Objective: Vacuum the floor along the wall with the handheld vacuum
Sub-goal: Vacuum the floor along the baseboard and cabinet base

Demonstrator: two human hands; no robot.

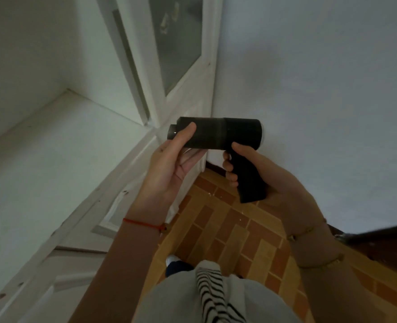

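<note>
A black handheld vacuum [218, 134], pistol-shaped with a cylindrical body, is held up at chest height in front of the wall corner. My right hand [251, 169] is wrapped around its grip, which points down. My left hand [174, 164] cups the front end of the cylinder from below, thumb lying over the top near the nozzle opening. The orange and tan brick-patterned tile floor [230, 229] lies below, running along the white wall [321, 89] on the right.
A white panelled door [113, 206] with a glass pane stands at the left, meeting the wall in the corner. A dark baseboard [379, 238] runs along the wall's foot. My foot [173, 261] and grey clothing show at the bottom.
</note>
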